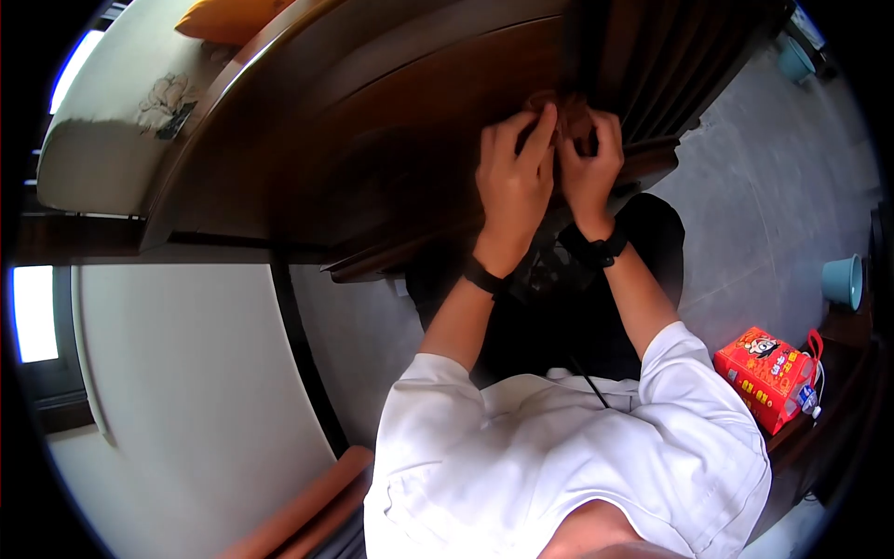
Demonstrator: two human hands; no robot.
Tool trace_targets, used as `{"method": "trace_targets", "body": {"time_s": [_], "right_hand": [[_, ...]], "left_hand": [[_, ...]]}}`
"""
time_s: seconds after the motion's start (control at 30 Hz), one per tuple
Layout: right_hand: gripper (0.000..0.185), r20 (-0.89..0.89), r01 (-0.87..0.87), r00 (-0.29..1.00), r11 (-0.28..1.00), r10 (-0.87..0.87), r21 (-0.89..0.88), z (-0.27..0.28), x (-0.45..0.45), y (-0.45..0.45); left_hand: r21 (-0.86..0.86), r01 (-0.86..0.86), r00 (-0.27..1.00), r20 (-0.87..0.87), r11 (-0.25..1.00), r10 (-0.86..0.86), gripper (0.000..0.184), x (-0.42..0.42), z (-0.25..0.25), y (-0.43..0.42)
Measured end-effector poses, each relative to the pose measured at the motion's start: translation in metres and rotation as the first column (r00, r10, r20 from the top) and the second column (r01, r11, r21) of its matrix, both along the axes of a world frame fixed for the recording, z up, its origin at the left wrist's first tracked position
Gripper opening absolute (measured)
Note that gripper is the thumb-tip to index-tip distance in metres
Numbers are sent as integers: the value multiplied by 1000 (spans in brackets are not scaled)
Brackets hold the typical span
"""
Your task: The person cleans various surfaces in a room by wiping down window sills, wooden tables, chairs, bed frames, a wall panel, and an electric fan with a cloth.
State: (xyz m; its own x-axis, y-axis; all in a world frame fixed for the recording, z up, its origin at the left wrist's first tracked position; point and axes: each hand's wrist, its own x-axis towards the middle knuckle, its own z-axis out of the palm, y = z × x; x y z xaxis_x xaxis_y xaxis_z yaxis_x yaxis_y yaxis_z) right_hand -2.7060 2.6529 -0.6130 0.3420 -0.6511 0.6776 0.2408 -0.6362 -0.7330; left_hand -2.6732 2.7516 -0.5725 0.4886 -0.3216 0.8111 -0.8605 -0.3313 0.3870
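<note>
Both at it now, my left hand and right hand curl around a thin-looking reddish-brown piece by the dark-brown polished wooden furniture, grip impossible to tell, and one loose pinch could let it slip.

I log a grey floor: dark wooden furniture and, upper right, a light-blue bucket stand on it. At right a dark ledge carries a red printed box. Upper left, an orange cushion lies on a pale flowered cushion.
</note>
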Motion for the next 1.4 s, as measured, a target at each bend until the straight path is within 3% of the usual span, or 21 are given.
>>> {"method": "trace_targets", "body": {"time_s": [0.1,0.2,0.33,0.57,0.7,0.9,1.0,1.07,1.17,1.33,1.4], "right_hand": [[37,119,74,991,980,-52,-186,42,12,3],[38,219,83,975,968,-29,-238,74,22,9],[42,227,-40,966,938,124,-344,113,38,36],[42,24,-218,969,891,247,-398,139,55,109],[46,-1,-271,950,819,313,-506,143,74,156],[22,-59,-376,902,709,428,-596,139,110,237],[42,-67,-424,873,686,483,-592,133,120,266],[34,-80,-420,871,650,484,-634,128,121,274],[28,-173,-471,849,566,500,-676,105,124,284],[23,-383,-605,772,403,507,-686,13,127,277],[26,-503,-707,694,357,516,-610,-11,126,271]], "left_hand": [[-75,5,993,117,997,4,51,15,34,12],[-141,0,983,182,990,26,51,20,64,19],[-260,-83,979,160,962,128,51,32,87,50],[-238,-247,944,162,939,289,50,50,94,132],[-273,-323,926,106,906,362,47,59,90,180],[-234,-528,845,-52,816,532,41,74,87,264],[-234,-582,813,-147,779,563,35,78,83,289],[-208,-625,780,-214,752,588,32,76,80,297],[-86,-700,706,-228,709,670,28,84,40,319],[-11,-667,727,-230,745,647,25,77,-55,322],[52,-678,699,-262,733,665,26,74,-79,317]]}}
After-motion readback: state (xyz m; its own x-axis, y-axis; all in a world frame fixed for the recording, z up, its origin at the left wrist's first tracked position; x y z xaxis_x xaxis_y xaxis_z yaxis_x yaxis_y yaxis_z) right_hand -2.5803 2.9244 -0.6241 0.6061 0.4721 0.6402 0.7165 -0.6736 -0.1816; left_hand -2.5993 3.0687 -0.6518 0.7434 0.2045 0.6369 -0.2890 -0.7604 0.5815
